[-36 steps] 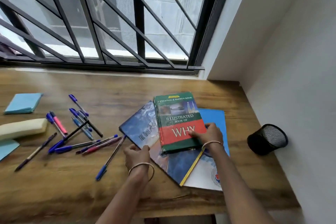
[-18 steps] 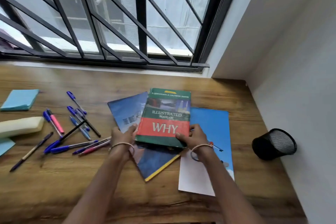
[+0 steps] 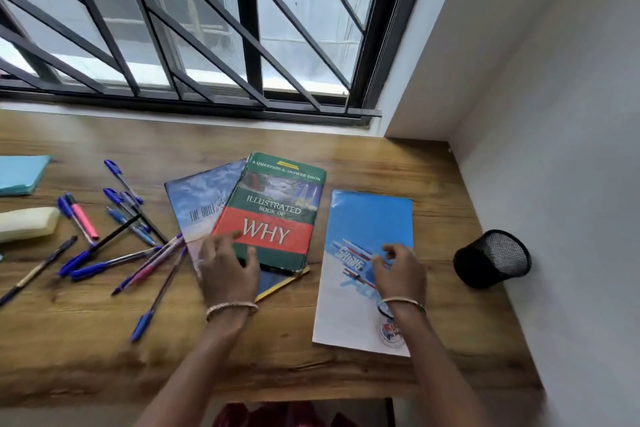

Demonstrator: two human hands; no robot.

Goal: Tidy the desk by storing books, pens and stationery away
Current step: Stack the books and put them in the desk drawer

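Head camera looks down on a wooden desk (image 3: 363, 163) below a barred window, where a person sorts books. The left hand (image 3: 228, 274), fingers spread flat, rests on the near corner of the green hardback (image 3: 277, 211), which lies askew on a sky-cover book (image 3: 199, 204). The right hand (image 3: 401, 274) is over a thin blue book (image 3: 367, 218) lying just beside them, its fingers loosely bent and pinching nothing; whether they touch the cover cannot be told. Scattered pens (image 3: 114, 236) lie to the left and a black mesh cup (image 3: 491, 258) sits by the wall. The step looks like gathering the books: best to pin the hardback, slide the thin book across, square the edges into one stack and keep clear of the pens.
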